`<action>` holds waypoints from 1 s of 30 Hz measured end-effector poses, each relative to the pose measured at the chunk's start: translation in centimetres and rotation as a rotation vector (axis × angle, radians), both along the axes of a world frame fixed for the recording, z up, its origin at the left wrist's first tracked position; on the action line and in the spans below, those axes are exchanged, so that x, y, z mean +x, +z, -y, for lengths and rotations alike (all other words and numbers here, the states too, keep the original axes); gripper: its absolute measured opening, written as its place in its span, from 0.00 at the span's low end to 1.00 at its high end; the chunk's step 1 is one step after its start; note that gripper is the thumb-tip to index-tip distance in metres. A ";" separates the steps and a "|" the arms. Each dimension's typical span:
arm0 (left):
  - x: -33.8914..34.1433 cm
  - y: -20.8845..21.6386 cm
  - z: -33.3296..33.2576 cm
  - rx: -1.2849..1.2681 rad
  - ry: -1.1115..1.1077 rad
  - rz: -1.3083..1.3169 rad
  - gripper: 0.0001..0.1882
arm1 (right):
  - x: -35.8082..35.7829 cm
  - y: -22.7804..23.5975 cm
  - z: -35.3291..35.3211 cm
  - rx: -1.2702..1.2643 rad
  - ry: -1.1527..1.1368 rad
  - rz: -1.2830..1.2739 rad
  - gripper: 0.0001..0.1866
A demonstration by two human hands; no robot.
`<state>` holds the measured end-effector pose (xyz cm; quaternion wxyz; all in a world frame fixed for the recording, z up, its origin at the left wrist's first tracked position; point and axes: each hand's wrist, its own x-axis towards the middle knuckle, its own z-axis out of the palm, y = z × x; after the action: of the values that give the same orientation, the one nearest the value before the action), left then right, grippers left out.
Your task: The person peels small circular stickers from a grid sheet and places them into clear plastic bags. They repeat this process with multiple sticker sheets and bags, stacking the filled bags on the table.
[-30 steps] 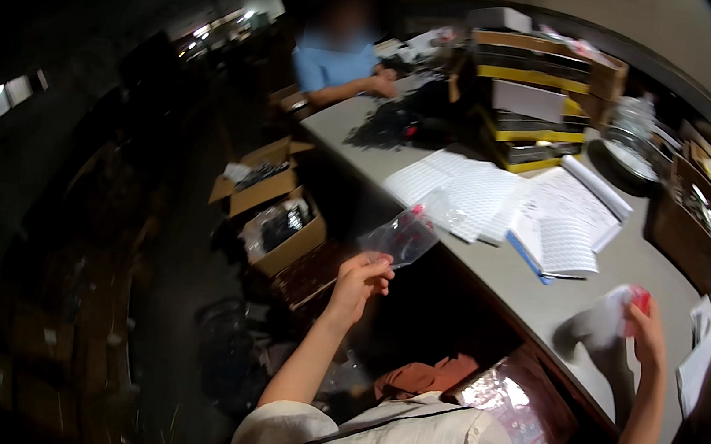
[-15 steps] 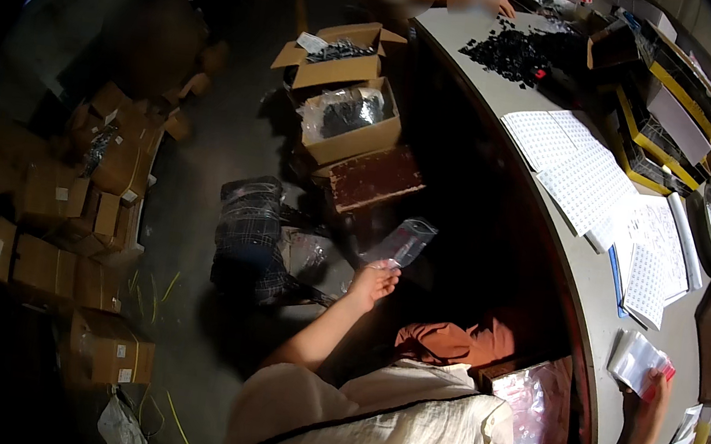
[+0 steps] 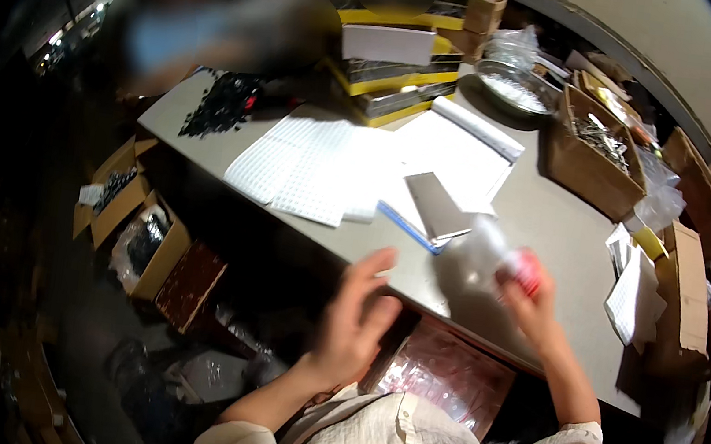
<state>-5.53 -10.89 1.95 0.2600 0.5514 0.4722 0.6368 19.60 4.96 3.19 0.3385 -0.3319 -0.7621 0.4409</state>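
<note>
Head view, from the left: two open cardboard boxes (image 3: 176, 258) stand below my table (image 3: 583, 281), the farther one with dark pieces inside, the nearer with clear plastic around something black. Just to their right, nearer me, is a worn reddish-brown box (image 3: 190, 286). At the table's far left lies a pile of small black pieces (image 3: 221, 105), beside a blurred co-worker in blue (image 3: 178, 36). Printed sheets (image 3: 296, 166) lie right of it. My left hand (image 3: 352, 319) is in front of the near edge, fingers released and spread. Beyond the sheets rises a black-and-yellow stack (image 3: 397, 67); a pad with a rolled page (image 3: 457, 150) lies nearer. A container of pinkish clear plastic (image 3: 447, 377) sits below the near edge. My right hand (image 3: 533, 310) grasps a bundle of clear bags (image 3: 524, 268) by its red end, above the table, blurred. Farther right stand a round dish (image 3: 518, 91) and a cardboard box of metal pieces (image 3: 588, 175).
</note>
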 end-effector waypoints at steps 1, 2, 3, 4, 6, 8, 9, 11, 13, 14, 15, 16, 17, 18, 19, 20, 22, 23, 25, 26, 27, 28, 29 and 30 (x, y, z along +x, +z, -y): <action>1.7 1.1 -1.7 -0.049 -0.161 0.164 0.25 | -1.6 1.3 1.4 0.519 0.088 0.053 0.09; 3.3 2.0 -2.8 -0.102 -0.308 0.322 0.27 | -2.7 2.5 3.2 0.579 0.219 0.015 0.11; 4.6 2.0 -4.5 -0.114 -0.453 0.416 0.28 | -2.8 2.4 3.5 0.658 0.419 -0.054 0.13; 5.5 1.9 -5.8 -0.130 -0.595 0.509 0.31 | -2.1 2.7 4.0 0.691 0.574 0.164 0.18; 6.6 3.9 -6.4 -0.237 -0.771 0.397 0.32 | -1.0 3.1 3.8 0.912 0.368 0.198 0.18; 6.7 4.4 -7.4 -0.119 -0.480 0.102 0.32 | 0.9 3.0 1.1 0.785 0.075 0.345 0.15; 6.8 3.7 -8.1 -0.175 -0.544 0.301 0.31 | 2.4 2.0 -1.1 0.713 -0.111 0.414 0.16; 3.4 4.7 -11.0 -0.380 -0.780 0.253 0.25 | 6.6 2.4 -5.1 0.651 -0.350 0.425 0.16; 0.7 4.9 -14.9 -0.346 -0.633 -0.051 0.28 | 8.0 4.2 -6.4 0.402 -0.317 0.304 0.14; 0.2 5.9 -16.5 -0.291 -0.348 -0.310 0.31 | 8.3 5.7 -6.2 0.140 -0.248 0.249 0.13; -0.8 5.1 -18.4 -0.256 -0.135 -0.505 0.36 | 8.4 6.7 -5.9 -0.120 -0.171 0.188 0.12; -2.0 3.3 -20.3 -0.213 0.082 -0.698 0.40 | 8.1 7.1 -5.6 -0.192 -0.096 0.145 0.11; -2.1 3.1 -21.1 -0.288 0.175 -0.924 0.48 | 7.9 7.4 -5.5 -0.263 -0.030 0.101 0.11; -2.2 2.7 -21.4 -0.379 0.133 -0.971 0.50 | 7.8 7.7 -5.5 -0.334 0.040 0.056 0.11; -2.3 2.4 -21.5 -0.473 0.094 -1.017 0.52 | 7.5 7.3 -6.1 -0.429 0.121 -0.006 0.19; -1.6 2.5 -22.0 -0.552 0.035 -1.064 0.55 | 7.6 6.8 -6.9 -0.452 0.090 0.047 0.20; -1.5 2.1 -21.8 -0.517 0.089 -1.054 0.55 | 6.0 5.4 -8.9 -0.519 0.065 0.151 0.22; -1.6 2.0 -21.4 -0.513 0.127 -1.031 0.54 | 4.7 4.7 -9.7 -0.431 0.075 0.240 0.22; -2.4 1.1 -20.8 -0.444 0.187 -0.935 0.50 | 2.0 3.6 -11.2 -0.255 0.095 0.424 0.24; -3.6 0.0 -20.9 -0.382 0.214 -0.862 0.48 | 0.9 2.7 -12.2 -0.172 0.110 0.470 0.23; -4.3 0.1 -20.8 -0.311 0.236 -0.788 0.46 | 0.1 2.2 -13.2 -0.084 0.115 0.516 0.21; -4.9 0.3 -20.3 -0.357 0.191 -0.647 0.44 | -0.3 2.0 -14.1 0.004 0.119 0.562 0.20; -5.4 1.6 -19.0 -0.408 0.148 -0.505 0.42 | -1.1 2.6 -14.5 0.010 0.110 0.649 0.28; -6.0 2.5 -18.0 -0.449 0.106 -0.367 0.40 | -1.2 2.1 -14.8 0.199 0.057 0.665 0.29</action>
<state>-11.51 7.11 4.46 0.2520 0.5606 0.6685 0.4187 18.45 19.72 5.31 0.0898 -0.4015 -0.8789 0.2414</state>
